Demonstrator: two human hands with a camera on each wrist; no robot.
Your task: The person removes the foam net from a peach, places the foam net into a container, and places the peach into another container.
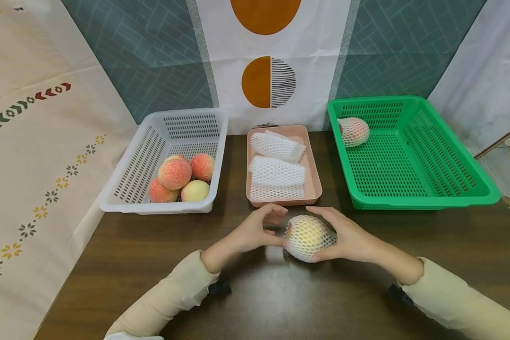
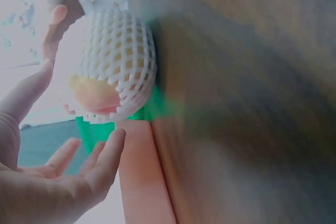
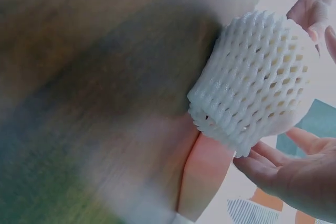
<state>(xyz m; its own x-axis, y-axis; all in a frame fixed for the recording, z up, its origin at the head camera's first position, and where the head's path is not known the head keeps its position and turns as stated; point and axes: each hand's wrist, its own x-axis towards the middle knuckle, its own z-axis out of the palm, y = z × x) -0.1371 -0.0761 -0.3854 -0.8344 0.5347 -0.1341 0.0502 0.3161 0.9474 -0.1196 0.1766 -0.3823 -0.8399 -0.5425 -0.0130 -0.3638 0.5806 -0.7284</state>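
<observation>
A yellowish peach (image 1: 308,234) in a white foam net sleeve rests on the table in front of the person. My left hand (image 1: 255,231) is at its left side with the fingers loosely bent, the thumb tip at the net's edge. In the left wrist view, a gap shows between the left fingers (image 2: 113,150) and the netted peach (image 2: 123,56). Cupped widely about the right side is my right hand (image 1: 350,236), thumb by the near side, index finger above. In the right wrist view, the right fingertips (image 3: 247,163) lie close against the net; firm contact cannot be told.
At left, a white basket (image 1: 136,207) holds several bare peaches (image 1: 175,173). A pink tray (image 1: 314,186) with foam net sleeves (image 1: 277,171) stands behind the hands. At right, a green basket (image 1: 425,202) contains one netted peach (image 1: 354,132). Patterned cloths (image 1: 165,61) hang behind.
</observation>
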